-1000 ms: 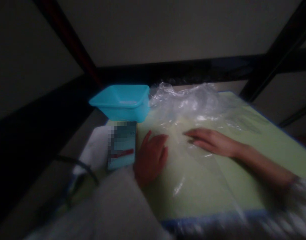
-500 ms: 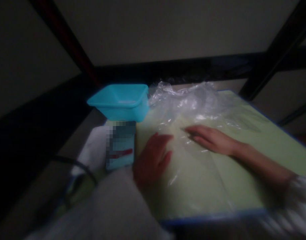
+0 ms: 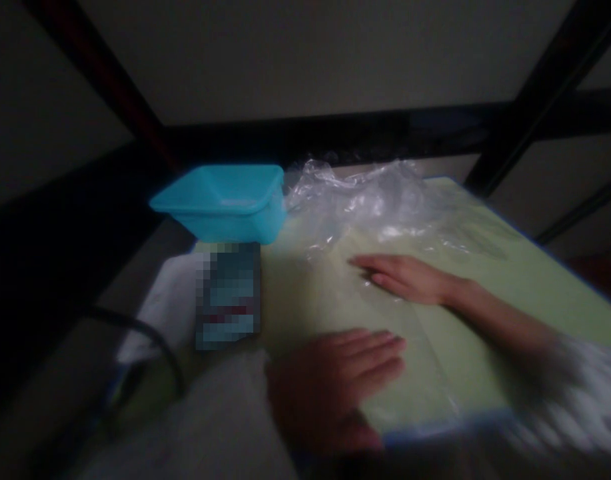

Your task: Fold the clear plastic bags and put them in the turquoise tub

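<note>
A clear plastic bag or sheet [image 3: 375, 200] lies over the yellow-green tabletop [image 3: 485, 267], smooth at the near part and crumpled at the far edge. My left hand [image 3: 340, 383] is stretched out over its near part, close to the table's front edge, with fingers extended and thumb apart. Farther back, my right hand [image 3: 410, 277] rests flat on the plastic, its fingers stretched out to the left. Neither hand grips anything. The picture is dim and somewhat blurred.
A turquoise plastic basin [image 3: 225, 193] stands at the back left. In front of it lies a pixelated flat item [image 3: 230, 293] beside some white cloth or paper [image 3: 160, 300]. A dark cable [image 3: 145, 327] curves at the left. Blue edging [image 3: 435, 427] borders the table.
My left hand has come nearer to the front edge and its fingers have straightened over the plastic. The right hand stays on the plastic. The view has shifted slightly to the right.
</note>
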Demonstrator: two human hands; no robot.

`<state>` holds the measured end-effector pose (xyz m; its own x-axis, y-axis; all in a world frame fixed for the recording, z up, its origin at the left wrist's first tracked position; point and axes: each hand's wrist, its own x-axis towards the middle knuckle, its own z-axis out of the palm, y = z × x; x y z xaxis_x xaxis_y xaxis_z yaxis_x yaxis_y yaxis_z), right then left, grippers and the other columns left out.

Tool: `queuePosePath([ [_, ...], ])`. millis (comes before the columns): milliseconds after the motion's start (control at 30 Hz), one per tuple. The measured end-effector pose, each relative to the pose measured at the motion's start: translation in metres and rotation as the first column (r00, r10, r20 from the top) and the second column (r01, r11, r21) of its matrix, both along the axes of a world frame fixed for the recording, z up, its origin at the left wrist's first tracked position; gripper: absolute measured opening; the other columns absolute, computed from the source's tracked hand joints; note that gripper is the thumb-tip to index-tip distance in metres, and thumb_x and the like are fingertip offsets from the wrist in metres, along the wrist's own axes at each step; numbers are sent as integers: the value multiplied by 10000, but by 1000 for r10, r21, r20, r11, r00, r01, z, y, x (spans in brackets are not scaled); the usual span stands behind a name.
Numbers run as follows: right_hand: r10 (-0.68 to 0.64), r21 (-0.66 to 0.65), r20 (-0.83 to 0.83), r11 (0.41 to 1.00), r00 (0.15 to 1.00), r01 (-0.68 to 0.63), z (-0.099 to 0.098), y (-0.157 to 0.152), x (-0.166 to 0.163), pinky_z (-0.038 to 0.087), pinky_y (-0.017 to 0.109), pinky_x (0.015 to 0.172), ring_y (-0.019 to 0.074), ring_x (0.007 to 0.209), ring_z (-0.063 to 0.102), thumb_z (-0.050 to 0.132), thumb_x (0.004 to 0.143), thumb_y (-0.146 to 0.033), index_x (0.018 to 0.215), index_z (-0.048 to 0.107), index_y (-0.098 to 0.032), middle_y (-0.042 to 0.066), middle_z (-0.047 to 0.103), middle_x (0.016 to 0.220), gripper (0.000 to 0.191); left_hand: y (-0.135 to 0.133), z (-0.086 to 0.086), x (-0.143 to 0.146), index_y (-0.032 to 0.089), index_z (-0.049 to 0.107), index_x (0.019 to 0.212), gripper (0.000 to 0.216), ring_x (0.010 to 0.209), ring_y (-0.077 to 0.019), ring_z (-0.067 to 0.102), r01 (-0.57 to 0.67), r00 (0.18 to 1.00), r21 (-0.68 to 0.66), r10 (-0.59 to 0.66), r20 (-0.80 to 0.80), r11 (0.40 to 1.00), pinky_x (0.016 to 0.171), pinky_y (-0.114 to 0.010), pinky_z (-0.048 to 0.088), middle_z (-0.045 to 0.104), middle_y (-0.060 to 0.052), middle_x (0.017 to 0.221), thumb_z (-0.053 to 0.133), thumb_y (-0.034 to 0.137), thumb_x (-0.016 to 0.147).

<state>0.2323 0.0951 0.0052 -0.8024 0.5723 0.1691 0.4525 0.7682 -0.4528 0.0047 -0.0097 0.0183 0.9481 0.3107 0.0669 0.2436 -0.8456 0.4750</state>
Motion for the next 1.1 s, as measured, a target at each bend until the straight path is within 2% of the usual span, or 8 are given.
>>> queuePosePath([
  [200, -25, -56, -25, 998, 999, 24, 0, 1, -1, 436, 401, 1005, 217, 1197, 540, 352, 987, -357, 1392, 410, -200, 85, 532, 1359, 438, -3, 1, -3, 172, 386, 1402, 704, 1427, -286, 163, 61, 997, 32, -60, -47, 998, 1141, -479, 220, 259, -112, 1530, 302, 652, 894],
  [433, -29, -96, -68, 995, 997, 22, 0, 1, -2, 436, 388, 1008, 208, 1186, 550, 348, 988, -374, 1374, 439, -201, 73, 544, 1349, 433, -10, 3, -2, 271, 450, 1355, 465, 1409, -270, 235, 78, 993, 104, -68, -96, 992, 1118, -451, 289, 315, -51, 1512, 324, 488, 964],
  [567, -38, -56, -134, 998, 990, 30, 2, 2, 3, 397, 393, 1053, 202, 1241, 503, 339, 991, -353, 1389, 425, -212, 55, 512, 1384, 431, -10, 9, 0, 216, 485, 1320, 445, 1384, -232, 309, 77, 997, 146, -75, -18, 986, 1129, -413, 280, 380, -62, 1477, 287, 437, 988],
  [667, -34, -4, -157, 999, 987, 34, 3, 4, 8, 336, 399, 1102, 203, 1305, 428, 355, 987, -342, 1391, 427, -224, 43, 468, 1420, 427, -10, 12, 1, 136, 485, 1312, 512, 1372, -216, 335, 75, 997, 141, -76, -5, 987, 1136, -375, 273, 390, -85, 1466, 231, 448, 994],
  [767, 7, 55, -84, 998, 996, -2, 1, 8, 10, 296, 418, 1125, 203, 1341, 373, 364, 984, -326, 1417, 384, -212, 58, 426, 1446, 448, -11, 10, 3, 67, 441, 1340, 573, 1376, -209, 326, 86, 996, 124, -84, -19, 988, 1146, -339, 256, 372, -102, 1473, 192, 452, 995],
  [867, 41, 96, -5, 995, 999, -40, -2, 10, 8, 264, 436, 1139, 192, 1369, 317, 358, 986, -316, 1445, 324, -206, 63, 379, 1471, 473, -14, 3, 3, 63, 398, 1366, 538, 1391, -199, 290, 66, 998, 120, -67, 6, 991, 1159, -324, 226, 347, -100, 1488, 213, 412, 1001],
  [1100, 64, 73, 89, 995, 994, -71, -2, 13, 5, 241, 417, 1147, 195, 1390, 265, 328, 988, -392, 1449, 298, -128, 107, 306, 1499, 532, -11, 0, 2, 74, 360, 1394, 529, 1403, -211, 264, 106, 994, 44, -107, 21, 993, 1152, -342, 246, 332, -119, 1495, 258, 404, 993],
])
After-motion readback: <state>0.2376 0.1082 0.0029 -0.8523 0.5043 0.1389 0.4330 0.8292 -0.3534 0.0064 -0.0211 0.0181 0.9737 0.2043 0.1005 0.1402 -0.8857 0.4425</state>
